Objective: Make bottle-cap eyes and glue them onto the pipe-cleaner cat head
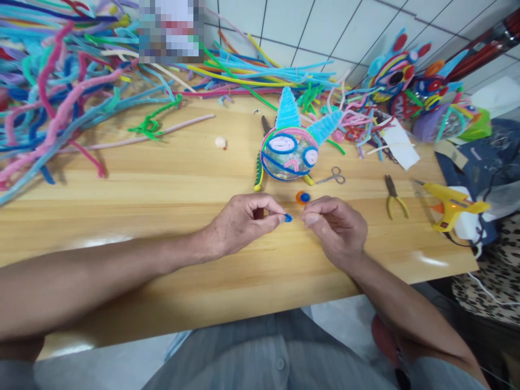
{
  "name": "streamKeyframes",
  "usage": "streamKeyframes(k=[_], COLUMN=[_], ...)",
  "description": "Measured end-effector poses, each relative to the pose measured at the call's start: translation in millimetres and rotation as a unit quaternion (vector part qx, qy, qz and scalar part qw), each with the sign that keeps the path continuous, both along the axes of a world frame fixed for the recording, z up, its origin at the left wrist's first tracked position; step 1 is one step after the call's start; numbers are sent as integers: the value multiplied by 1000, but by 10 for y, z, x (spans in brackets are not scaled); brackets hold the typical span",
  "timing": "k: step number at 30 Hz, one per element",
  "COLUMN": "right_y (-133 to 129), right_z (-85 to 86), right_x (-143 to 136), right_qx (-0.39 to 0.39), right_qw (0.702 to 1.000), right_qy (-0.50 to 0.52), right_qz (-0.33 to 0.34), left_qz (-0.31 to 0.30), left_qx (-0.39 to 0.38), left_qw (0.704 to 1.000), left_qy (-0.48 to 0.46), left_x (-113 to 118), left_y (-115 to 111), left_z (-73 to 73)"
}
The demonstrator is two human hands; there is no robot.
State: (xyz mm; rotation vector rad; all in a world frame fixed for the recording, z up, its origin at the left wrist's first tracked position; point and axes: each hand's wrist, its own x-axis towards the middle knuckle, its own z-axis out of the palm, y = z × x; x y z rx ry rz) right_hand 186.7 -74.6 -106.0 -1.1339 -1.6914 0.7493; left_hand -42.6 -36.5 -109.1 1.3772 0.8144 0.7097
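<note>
Between thumb and forefinger, my left hand [247, 225] pinches a small blue pipe-cleaner coil [288, 218]. A short gap to the right of it, my right hand [337, 230] is closed in a pinch; whatever its fingertips hold is too small to make out. Just beyond the right fingertips lies an orange coil with a blue centre [303, 197]. Farther back sits a clear round body with blue ears [290, 157], its pink eye shapes outlined in dark blue. Green-and-yellow handled pliers [258, 170] lie partly hidden behind it.
Small scissors [335, 176], yellow-handled pliers [392, 197] and a yellow glue gun [450, 205] lie to the right. Loose pipe cleaners [60, 108] heap up at the left and along the wall. Finished colourful figures [394, 76] stand at the back right.
</note>
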Motion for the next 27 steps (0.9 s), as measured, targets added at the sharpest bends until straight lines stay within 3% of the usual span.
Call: streamKeyframes(k=[7, 15, 27], right_y=[40, 66, 106], right_z=[24, 5, 78], right_x=[10, -21, -48], right_qx=[0, -73, -30], right_qw=[1000, 997, 997], right_qy=[-3, 2, -61], right_qz=[7, -14, 25], left_qz=[-3, -6, 0], left_qx=[-4, -6, 12], left_qw=[1000, 1000, 1000], left_qy=[-5, -14, -5], left_x=[0, 8, 1], left_y=[1, 3, 5], left_z=[-14, -17, -2])
